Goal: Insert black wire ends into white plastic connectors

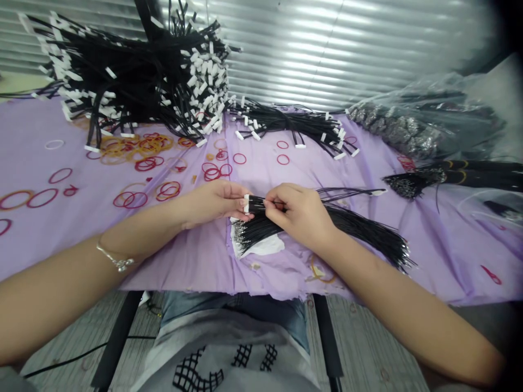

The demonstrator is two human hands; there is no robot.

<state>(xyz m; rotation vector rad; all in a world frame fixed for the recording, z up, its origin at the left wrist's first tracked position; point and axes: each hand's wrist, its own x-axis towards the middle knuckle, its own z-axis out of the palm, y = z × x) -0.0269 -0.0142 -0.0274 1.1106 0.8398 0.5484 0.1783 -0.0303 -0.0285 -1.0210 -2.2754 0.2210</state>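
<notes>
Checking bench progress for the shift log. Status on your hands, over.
Left hand holding white-connector end of black wire bundle. Right hand pinching same bundle. Red rubber bands lie on purple cloth left of the hands, apart.

hands (212,204) (296,215): 2 | connector-tipped wire bundles (134,71) (286,122) (347,228): 3 | bracelet (116,263): 1

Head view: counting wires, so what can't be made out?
Head view:
Middle of the black wire bundle, hidden by the right hand.
White connectors, partly hidden by the left hand.
Contents of the clear plastic bag, blurred by film.
Top of the far wire pile, cut off by the frame.
</notes>
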